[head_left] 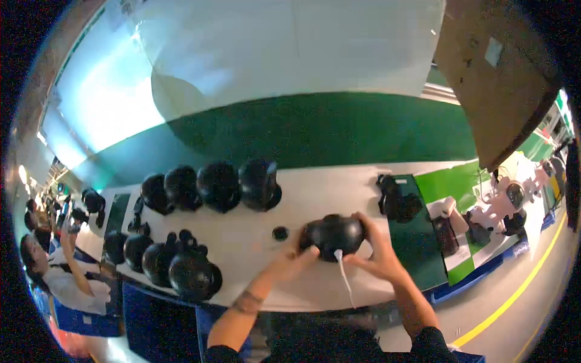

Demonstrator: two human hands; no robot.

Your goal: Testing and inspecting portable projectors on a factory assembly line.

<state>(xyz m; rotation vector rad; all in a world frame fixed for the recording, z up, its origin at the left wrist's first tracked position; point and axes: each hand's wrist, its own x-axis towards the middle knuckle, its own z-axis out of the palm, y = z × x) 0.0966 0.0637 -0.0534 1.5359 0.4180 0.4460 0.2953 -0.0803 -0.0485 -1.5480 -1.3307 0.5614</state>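
Both hands, left hand (295, 257) and right hand (376, 254), grip a black housing (333, 235) over the white bench (339, 187), near its front edge. Left of the housing stand two rows of housings (209, 184); bare bench lies behind it. A small cap (279, 233) sits just left.

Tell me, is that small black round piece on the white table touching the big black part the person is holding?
Apart. The head view shows bare white table between the small black round piece and the big black part held by the left hand and right hand.
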